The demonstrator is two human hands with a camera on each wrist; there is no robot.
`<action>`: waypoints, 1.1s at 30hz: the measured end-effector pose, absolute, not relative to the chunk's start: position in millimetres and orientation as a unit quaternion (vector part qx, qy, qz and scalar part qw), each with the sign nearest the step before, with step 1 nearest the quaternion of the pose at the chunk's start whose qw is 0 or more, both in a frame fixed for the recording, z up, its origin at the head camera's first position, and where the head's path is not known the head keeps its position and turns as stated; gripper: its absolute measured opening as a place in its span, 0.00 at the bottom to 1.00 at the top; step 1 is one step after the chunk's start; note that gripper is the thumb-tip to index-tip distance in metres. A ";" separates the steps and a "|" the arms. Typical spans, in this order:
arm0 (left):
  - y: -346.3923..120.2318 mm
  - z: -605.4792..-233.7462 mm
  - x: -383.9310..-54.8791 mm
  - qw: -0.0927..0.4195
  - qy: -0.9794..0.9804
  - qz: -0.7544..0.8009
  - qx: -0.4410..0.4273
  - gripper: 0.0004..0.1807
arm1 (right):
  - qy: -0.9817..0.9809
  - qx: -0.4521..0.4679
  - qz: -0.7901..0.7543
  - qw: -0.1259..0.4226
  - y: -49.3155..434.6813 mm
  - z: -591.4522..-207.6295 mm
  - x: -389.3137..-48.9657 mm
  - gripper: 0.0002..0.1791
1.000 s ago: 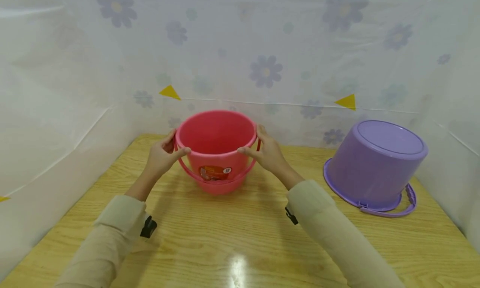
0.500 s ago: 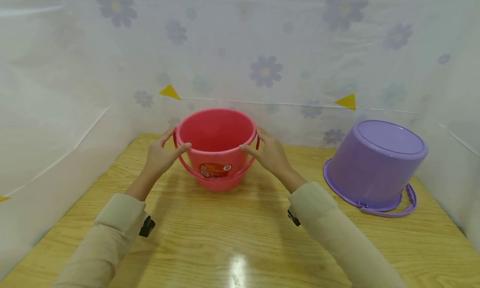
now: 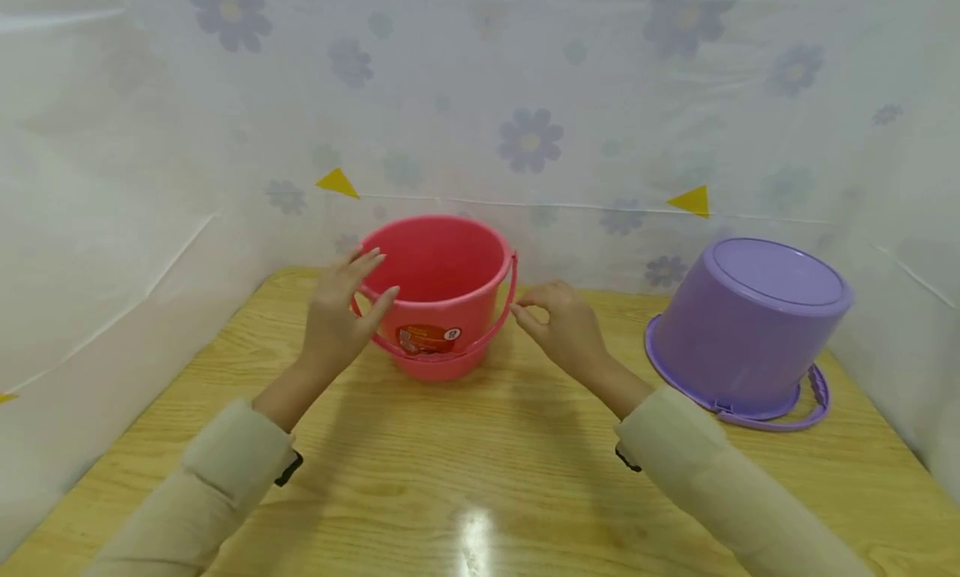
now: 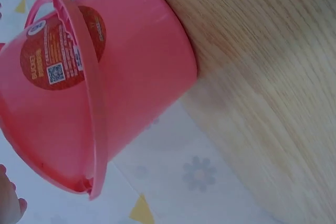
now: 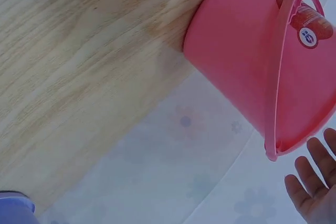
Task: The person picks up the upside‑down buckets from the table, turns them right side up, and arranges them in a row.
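A pink bucket (image 3: 450,308) stands upright on the table, its mouth facing up. Its pink handle (image 3: 512,285) hangs down across the front, over a red label. At the bucket's left rim is my left hand (image 3: 333,323), fingers spread and partly in front of it; in the left wrist view its fingertips (image 4: 9,195) are apart from the rim. My right hand (image 3: 570,331) is just right of the bucket with nothing in it. The right wrist view shows that hand's loosely bent fingers (image 5: 313,184) clear of the pink wall.
A purple bucket (image 3: 750,335) sits upside down at the right of the wooden table (image 3: 480,452), its handle (image 3: 813,414) lying out toward the front right. White flowered sheeting (image 3: 450,85) encloses the back and sides. Yellow triangles mark the back sheet.
Both hands have let go of the pink bucket's rim. The right has drawn away to the right and down, while the left lifted slightly inward. Earlier, the bucket shifted slightly back.
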State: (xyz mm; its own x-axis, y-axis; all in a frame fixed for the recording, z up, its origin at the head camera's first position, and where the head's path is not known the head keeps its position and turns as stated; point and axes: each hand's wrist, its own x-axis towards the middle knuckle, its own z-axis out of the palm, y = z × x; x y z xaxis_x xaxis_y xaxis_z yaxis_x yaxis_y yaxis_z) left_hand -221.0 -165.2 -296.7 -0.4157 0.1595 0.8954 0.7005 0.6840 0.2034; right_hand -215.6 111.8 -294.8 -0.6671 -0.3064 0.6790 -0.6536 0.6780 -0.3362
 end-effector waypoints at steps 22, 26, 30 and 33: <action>-115.6 -312.4 -191.8 0.432 -0.753 -0.104 -0.484 0.26 | -0.848 0.352 0.202 0.341 160.8 -326.6 -162.5 0.23; -109.3 -317.7 -187.0 0.419 -0.752 -0.105 -0.498 0.26 | -0.863 0.335 0.203 0.320 172.6 -334.6 -149.3 0.25; -102.9 -323.4 -182.3 0.405 -0.752 -0.107 -0.509 0.26 | -0.876 0.318 0.199 0.305 185.9 -344.4 -137.3 0.27; -99.2 -330.0 -179.4 0.396 -0.753 -0.110 -0.514 0.26 | -0.885 0.305 0.189 0.295 195.1 -351.7 -129.6 0.30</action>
